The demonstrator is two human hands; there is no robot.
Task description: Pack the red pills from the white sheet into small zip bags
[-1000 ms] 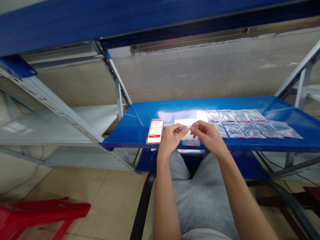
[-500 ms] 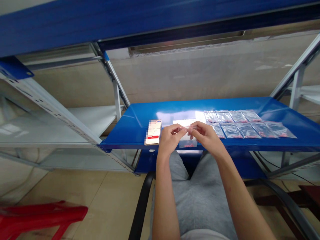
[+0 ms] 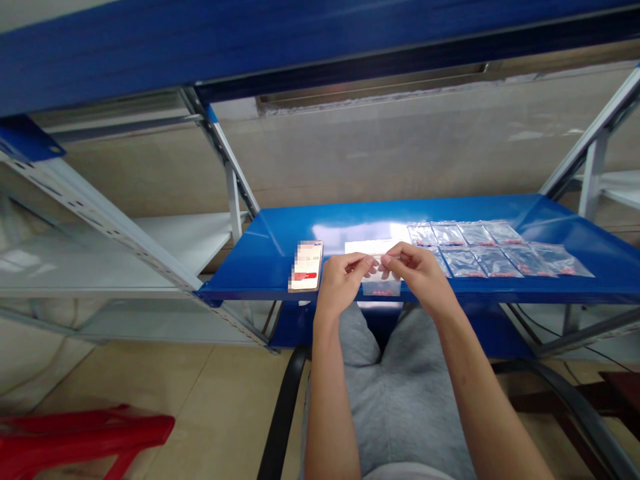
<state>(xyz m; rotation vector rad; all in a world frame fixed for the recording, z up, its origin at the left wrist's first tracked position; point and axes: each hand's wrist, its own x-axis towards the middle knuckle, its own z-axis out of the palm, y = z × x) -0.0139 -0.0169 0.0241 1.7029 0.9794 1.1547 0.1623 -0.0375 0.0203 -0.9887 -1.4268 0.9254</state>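
Observation:
A clear zip bag (image 3: 381,288) with small red pieces at its bottom hangs between my hands, over the front edge of the blue shelf. My left hand (image 3: 349,275) pinches the bag's top edge on the left, thumb against fingers. On the right, my right hand (image 3: 411,270) pinches the same edge, close to the left fingertips. Behind the bag lies a white sheet or packet (image 3: 367,247), partly covered by my hands. Several more clear bags (image 3: 463,262) with red pieces lie flat in two rows, right of my right hand.
A phone (image 3: 306,265) with a lit screen lies on the blue shelf (image 3: 270,233), left of my left hand. Metal uprights (image 3: 235,173) stand at the shelf's sides, and a blue beam (image 3: 320,40) crosses overhead. A red plastic stool (image 3: 90,427) is on the floor at the left.
My fingertips have shifted slightly along the bag's top edge. The bag has moved a little to the right. The other bags and the phone stay in place.

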